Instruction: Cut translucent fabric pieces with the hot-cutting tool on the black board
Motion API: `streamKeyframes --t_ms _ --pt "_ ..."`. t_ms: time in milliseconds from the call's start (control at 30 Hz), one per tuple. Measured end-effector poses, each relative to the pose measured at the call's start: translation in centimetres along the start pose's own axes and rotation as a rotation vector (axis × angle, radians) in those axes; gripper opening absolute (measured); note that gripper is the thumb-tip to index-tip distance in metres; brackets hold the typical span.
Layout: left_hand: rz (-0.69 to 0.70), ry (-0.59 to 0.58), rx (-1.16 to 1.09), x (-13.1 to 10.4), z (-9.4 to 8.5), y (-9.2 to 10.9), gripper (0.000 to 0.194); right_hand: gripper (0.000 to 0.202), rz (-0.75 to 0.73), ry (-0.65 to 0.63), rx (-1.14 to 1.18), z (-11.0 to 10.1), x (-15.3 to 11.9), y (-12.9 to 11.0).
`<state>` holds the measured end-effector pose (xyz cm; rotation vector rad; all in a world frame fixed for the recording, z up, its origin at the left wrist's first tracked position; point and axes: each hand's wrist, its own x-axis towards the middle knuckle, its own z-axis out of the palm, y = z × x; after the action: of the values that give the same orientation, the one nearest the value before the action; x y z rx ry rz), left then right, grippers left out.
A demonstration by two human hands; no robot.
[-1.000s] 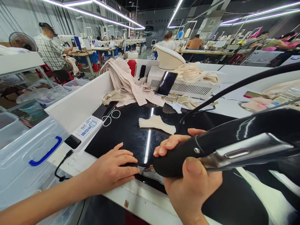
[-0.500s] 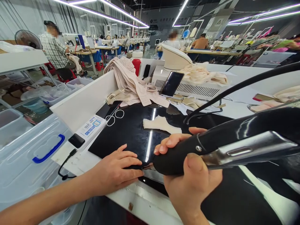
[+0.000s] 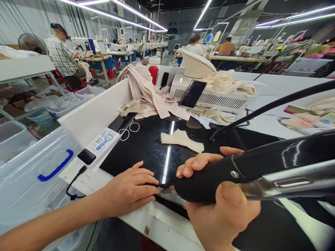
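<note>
My right hand (image 3: pixel 222 205) is wrapped round the rounded black end of a hand-held tool (image 3: pixel 251 170) with a silver metal lever. The tool's exact kind and its working part cannot be made out. My left hand (image 3: pixel 131 191) lies at the near edge of a glossy black board (image 3: pixel 141 153), fingers stretched out and fairly flat. Its fingertips are just left of the tool's end; whether anything thin lies under them is hidden. Beyond both hands, a cream fabric piece (image 3: pixel 182 139) rests on the board. Two thin white loops (image 3: pixel 129 130) lie farther left.
A black cable (image 3: pixel 272 104) arches over the right side. Behind the board are heaped beige fabric strips (image 3: pixel 146 92), a propped phone (image 3: pixel 193 94) and a white vented box (image 3: pixel 222 101). A white box with blue print (image 3: pixel 103 141) and a small black device (image 3: pixel 87 157) stand left, above plastic bins (image 3: pixel 34 167).
My right hand and the black tool have shifted right and slightly toward me. My left hand has stayed nearly in place, and the cream piece lies as before.
</note>
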<state>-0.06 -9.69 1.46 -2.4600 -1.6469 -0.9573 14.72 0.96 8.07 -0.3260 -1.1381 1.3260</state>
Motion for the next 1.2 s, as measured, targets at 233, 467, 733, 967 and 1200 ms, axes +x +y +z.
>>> streamKeyframes --t_ms 233,467,733,967,1200 --pt "-0.065 0.06 -0.032 0.0 0.0 0.5 0.015 0.036 -0.013 0.018 0.002 0.4 0.0 0.3" --pt "-0.074 0.031 -0.038 0.2 0.1 1.0 0.013 0.034 -0.003 0.011 -0.017 0.1 0.0 0.1" --pt "-0.102 0.035 -0.054 0.3 0.0 0.8 0.014 0.031 0.025 0.019 -0.002 0.3 0.0 -0.1" --pt "-0.11 0.014 -0.06 0.6 0.0 0.4 0.014 0.035 0.033 -0.005 0.004 0.1 -0.5 0.0" --pt "-0.055 -0.045 0.002 0.4 0.2 0.2 0.021 0.034 0.032 -0.076 -0.028 -0.4 -0.6 0.2"
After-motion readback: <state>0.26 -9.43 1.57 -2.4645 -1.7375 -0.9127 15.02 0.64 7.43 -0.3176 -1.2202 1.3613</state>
